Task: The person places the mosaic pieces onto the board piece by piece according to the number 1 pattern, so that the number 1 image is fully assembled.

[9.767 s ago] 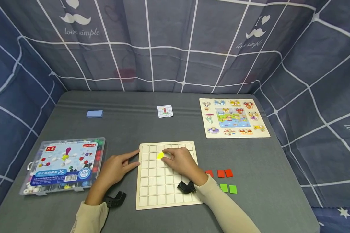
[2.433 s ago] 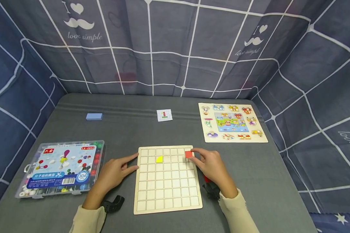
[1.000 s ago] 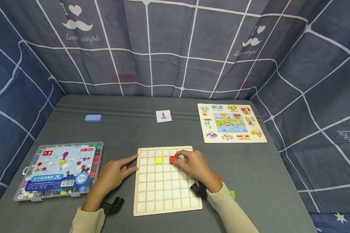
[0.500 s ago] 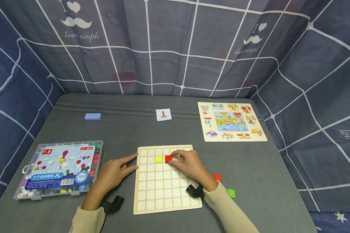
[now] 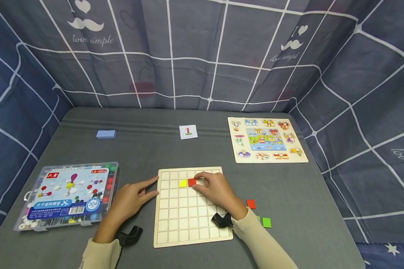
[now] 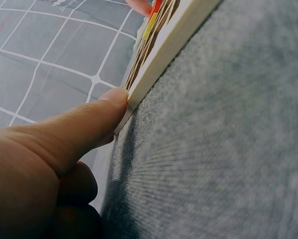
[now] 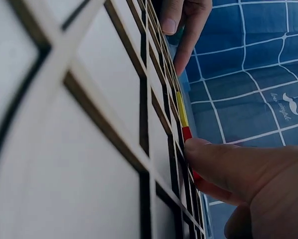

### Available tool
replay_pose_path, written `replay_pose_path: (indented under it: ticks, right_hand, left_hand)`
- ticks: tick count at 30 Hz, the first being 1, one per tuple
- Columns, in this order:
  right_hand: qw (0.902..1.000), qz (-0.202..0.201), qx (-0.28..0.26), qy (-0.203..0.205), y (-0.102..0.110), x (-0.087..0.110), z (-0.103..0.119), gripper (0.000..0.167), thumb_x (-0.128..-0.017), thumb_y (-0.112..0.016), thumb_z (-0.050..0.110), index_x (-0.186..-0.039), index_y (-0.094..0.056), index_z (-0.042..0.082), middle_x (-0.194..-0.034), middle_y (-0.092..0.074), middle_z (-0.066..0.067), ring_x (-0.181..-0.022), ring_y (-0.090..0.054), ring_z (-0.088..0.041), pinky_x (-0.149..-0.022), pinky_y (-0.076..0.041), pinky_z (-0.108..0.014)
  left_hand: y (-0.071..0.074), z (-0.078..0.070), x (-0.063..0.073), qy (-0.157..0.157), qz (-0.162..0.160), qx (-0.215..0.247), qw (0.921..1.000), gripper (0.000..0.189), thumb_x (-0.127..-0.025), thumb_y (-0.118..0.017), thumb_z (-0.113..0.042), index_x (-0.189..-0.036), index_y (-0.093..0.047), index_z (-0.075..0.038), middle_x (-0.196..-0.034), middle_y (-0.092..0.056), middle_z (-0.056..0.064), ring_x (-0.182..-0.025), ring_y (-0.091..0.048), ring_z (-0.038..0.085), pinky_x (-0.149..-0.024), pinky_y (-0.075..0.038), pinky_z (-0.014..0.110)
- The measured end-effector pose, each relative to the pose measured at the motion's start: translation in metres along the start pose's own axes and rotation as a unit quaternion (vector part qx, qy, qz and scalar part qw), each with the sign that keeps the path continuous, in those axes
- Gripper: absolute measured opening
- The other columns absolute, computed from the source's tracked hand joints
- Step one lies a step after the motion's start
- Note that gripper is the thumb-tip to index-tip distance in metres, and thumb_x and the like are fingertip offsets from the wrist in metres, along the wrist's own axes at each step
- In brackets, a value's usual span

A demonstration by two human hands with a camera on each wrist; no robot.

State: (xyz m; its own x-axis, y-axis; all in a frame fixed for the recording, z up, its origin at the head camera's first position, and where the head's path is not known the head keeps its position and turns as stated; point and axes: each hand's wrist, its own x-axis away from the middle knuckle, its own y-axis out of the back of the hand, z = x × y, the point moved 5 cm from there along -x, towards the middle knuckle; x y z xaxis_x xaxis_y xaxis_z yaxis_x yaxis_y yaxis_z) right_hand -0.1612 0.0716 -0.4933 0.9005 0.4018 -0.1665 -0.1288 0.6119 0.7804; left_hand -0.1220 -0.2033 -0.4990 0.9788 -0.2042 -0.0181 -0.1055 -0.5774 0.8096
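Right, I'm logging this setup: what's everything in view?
Table: 1, grey, below
Grid board: 1, pale wood, centre
Yellow tile: 1, yellow, on grid board
Red tiles: 2, red, one beside yellow tile, one on table
Green tiles: 2, green, right of grid board
Card: 1, white, back centre
Block: 1, blue, back left
Puzzle: 1, cream, back right
Case: 1, multicoloured, left
Curtain: count unclear, blue-grey, around table
Wrist cameras: 2, black, wrists
Sleeves: 2, beige, forearms
Left hand: 1, grid board's left edge
Right hand: 1, pinching red tile

We see red tiles, yellow tile, green tiles; board cream, gridded; table plain grey; block light blue; sleeves beige; curtain grey-blue, white-lined, moustache-printed.
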Motion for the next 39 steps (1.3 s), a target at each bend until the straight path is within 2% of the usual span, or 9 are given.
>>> replay_pose_path:
  ticks: [20, 28, 33, 39]
  right_hand:
    - [0.9999, -0.01, -0.002, -0.004, -0.0038, 0.0041, -0.003, 0.026, -0.082, -0.088, 0.029, -0.104, -0.078, 0.018, -0.056, -0.038, 0.016, -0.051, -0.032, 0.002, -0.05, -0.03, -0.021]
    - [0.9998, -0.017, -0.004, -0.006, -0.0021, 0.0029, -0.0032, 0.03, -0.083, -0.088, 0.029, -0.109, -0.078, 0.017, -0.056, -0.038, 0.016, -0.051, -0.033, 0.002, -0.051, -0.031, -0.022]
    - [0.9998, -0.021, -0.003, 0.0, -0.0014, 0.0035, -0.0021, 0.026, -0.083, -0.087, 0.028, -0.106, -0.078, 0.018, -0.056, -0.037, 0.016, -0.051, -0.031, 0.002, -0.051, -0.03, -0.022]
    - [0.9996, -0.025, -0.015, 0.006, -0.0011, 0.0071, -0.0019, 0.034, -0.084, -0.087, 0.028, -0.114, -0.077, 0.015, -0.057, -0.035, 0.017, -0.052, -0.029, 0.002, -0.051, -0.029, -0.021]
  left_hand:
    - [-0.0018, -0.0011, 0.0006, 0.003, 0.009, 0.001, 1.0, 0.054, -0.093, -0.075, -0.043, -0.143, -0.063, -0.026, -0.056, -0.038, -0.008, -0.049, -0.026, 0.006, -0.049, -0.026, 0.026]
    - [0.0003, -0.0013, -0.001, -0.003, 0.003, 0.006, 1.0, 0.054, -0.094, -0.074, -0.043, -0.144, -0.063, -0.026, -0.056, -0.038, -0.009, -0.049, -0.026, 0.006, -0.048, -0.026, 0.026]
    - [0.0015, -0.0018, -0.0013, -0.004, -0.001, 0.004, 1.0, 0.053, -0.094, -0.075, -0.042, -0.143, -0.063, -0.026, -0.056, -0.038, -0.009, -0.049, -0.025, 0.005, -0.048, -0.025, 0.026]
    - [0.0009, -0.0011, 0.0, 0.0, 0.0, 0.0, 1.0, 0.053, -0.093, -0.075, -0.043, -0.143, -0.064, -0.026, -0.056, -0.038, -0.009, -0.049, -0.025, 0.005, -0.049, -0.026, 0.026]
